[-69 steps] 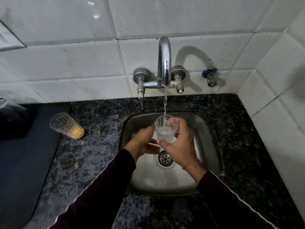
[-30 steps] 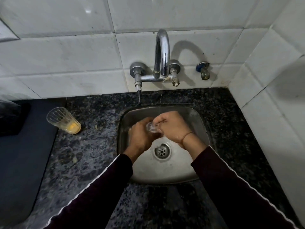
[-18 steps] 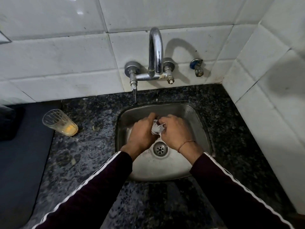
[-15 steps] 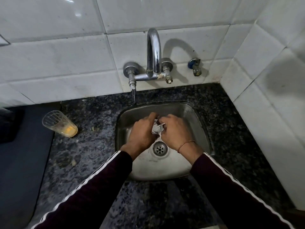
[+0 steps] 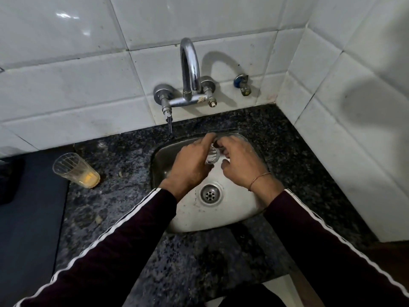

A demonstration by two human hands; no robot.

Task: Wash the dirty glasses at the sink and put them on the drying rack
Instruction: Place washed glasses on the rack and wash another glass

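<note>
1. A small clear glass (image 5: 212, 154) with a ribbed wall is held over the steel sink (image 5: 161, 156), above the back half of the basin and behind the drain (image 5: 210, 193)
2. The left hand (image 5: 190, 165) has its fingers curled round the left side of this glass, and the index finger reaches over the top of it
3. The right hand (image 5: 241, 165) is at the right side of the glass with bent fingers; the fingertips touch its upper edge, so both hands grip the same glass
4. Both arms wear dark maroon sleeves (image 5: 124, 240) with a white stripe, and a thin bracelet (image 5: 259, 179) is on the right wrist
5. The chrome tap (image 5: 190, 69) is fixed on the white tile wall (image 5: 66, 85) behind the sink, and its spout bends toward the basin
6. A second glass (image 5: 75, 170) stands on the dark speckled counter (image 5: 115, 173), well apart to the left of the sink; it is upright, with yellow rest at the bottom
7. A dark mat (image 5: 28, 218) lies at the left edge, just beside this second glass
</note>
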